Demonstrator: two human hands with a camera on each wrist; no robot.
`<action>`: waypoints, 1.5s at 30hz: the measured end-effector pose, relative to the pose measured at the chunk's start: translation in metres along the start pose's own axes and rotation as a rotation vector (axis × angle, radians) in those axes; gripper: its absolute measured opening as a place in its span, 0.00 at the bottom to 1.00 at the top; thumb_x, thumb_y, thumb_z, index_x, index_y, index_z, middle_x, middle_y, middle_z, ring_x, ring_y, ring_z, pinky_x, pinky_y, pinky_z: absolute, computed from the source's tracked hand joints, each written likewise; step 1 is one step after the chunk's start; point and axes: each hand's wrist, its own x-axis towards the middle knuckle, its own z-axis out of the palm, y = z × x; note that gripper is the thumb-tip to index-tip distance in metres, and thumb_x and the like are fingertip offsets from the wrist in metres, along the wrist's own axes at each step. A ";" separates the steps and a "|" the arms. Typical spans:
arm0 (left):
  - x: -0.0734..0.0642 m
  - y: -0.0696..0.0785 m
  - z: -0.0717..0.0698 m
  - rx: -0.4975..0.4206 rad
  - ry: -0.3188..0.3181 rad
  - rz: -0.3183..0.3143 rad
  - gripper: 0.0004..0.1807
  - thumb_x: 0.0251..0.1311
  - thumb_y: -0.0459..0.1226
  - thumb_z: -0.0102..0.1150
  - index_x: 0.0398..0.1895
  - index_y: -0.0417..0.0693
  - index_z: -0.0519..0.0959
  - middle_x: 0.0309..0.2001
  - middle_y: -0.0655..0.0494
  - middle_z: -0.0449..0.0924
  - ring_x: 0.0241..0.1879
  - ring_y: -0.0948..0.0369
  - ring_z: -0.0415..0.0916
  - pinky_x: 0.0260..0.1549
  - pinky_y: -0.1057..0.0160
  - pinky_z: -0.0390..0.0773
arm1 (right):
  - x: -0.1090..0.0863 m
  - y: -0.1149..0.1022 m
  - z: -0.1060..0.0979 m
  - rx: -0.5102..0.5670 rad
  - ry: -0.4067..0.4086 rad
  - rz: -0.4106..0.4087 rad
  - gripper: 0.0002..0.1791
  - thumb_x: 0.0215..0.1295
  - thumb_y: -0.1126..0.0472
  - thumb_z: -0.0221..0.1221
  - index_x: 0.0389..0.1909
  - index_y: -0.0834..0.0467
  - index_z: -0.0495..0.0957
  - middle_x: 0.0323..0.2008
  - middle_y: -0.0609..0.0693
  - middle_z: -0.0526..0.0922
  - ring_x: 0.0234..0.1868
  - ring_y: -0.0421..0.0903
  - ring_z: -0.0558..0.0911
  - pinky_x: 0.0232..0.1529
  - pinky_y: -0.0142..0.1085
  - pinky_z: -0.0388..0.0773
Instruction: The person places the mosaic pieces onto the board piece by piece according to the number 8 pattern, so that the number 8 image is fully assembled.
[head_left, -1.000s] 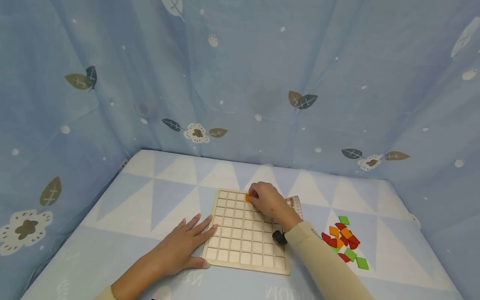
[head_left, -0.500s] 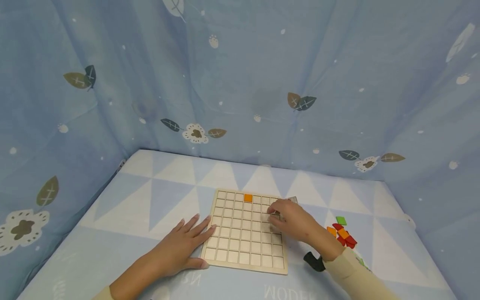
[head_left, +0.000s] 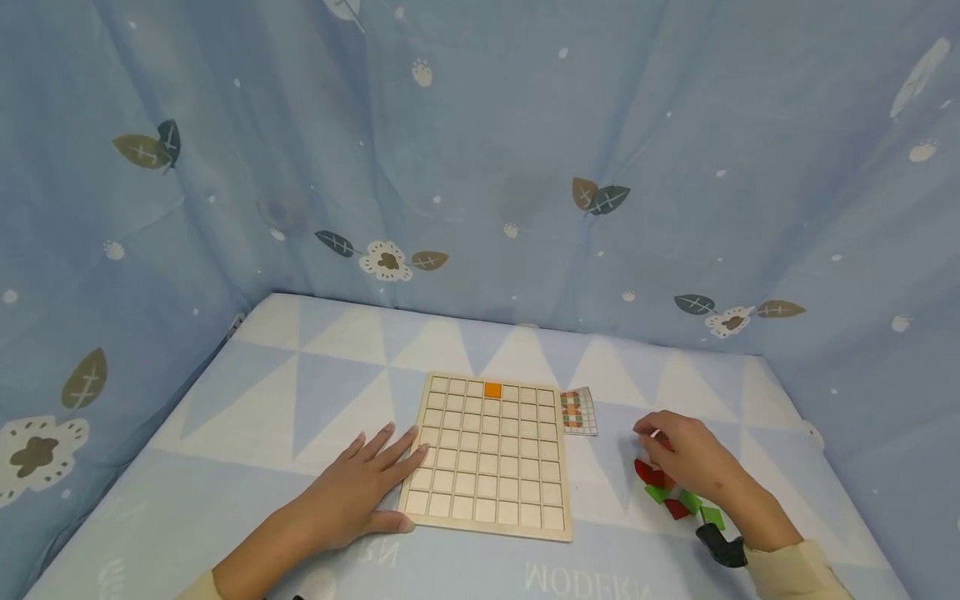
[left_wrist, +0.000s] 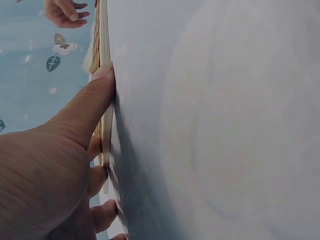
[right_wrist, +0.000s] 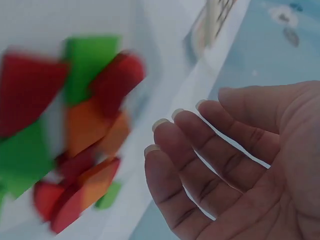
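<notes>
A wooden grid board lies in the middle of the table, with one orange square tile in its far row. My left hand rests flat at the board's left edge, fingers spread; the left wrist view shows the thumb against the board's side. My right hand hovers over a pile of red, orange and green tiles at the right, hiding part of it. In the right wrist view, the fingers are loosely bent and hold nothing, beside the blurred tiles.
A small printed pattern card lies at the board's far right side. A black strap piece is on the right wrist. A patterned cloth covers the table, and a blue curtain hangs behind it.
My right hand has left the orange tile on the board and moved right to the tile pile, uncovering the pattern card. My left hand has stayed at the board's edge.
</notes>
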 end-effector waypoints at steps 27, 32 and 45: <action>0.000 -0.002 0.000 -0.024 0.016 0.004 0.50 0.66 0.64 0.60 0.83 0.50 0.59 0.84 0.47 0.50 0.81 0.37 0.44 0.71 0.28 0.52 | -0.039 0.031 0.020 0.011 -0.037 0.073 0.10 0.62 0.60 0.74 0.42 0.54 0.85 0.37 0.43 0.77 0.34 0.38 0.74 0.32 0.31 0.77; 0.000 -0.001 0.000 -0.030 0.017 0.005 0.50 0.66 0.64 0.60 0.83 0.49 0.59 0.83 0.46 0.50 0.81 0.37 0.44 0.71 0.28 0.52 | -0.039 0.032 0.021 0.032 -0.021 0.099 0.09 0.62 0.61 0.74 0.41 0.56 0.85 0.36 0.44 0.77 0.33 0.39 0.75 0.31 0.31 0.78; 0.000 0.000 -0.001 -0.092 0.004 -0.006 0.50 0.66 0.62 0.62 0.83 0.48 0.59 0.84 0.45 0.49 0.81 0.37 0.41 0.71 0.26 0.48 | -0.040 0.029 0.021 0.070 0.013 0.087 0.09 0.64 0.65 0.72 0.34 0.54 0.79 0.29 0.46 0.71 0.29 0.40 0.70 0.26 0.32 0.70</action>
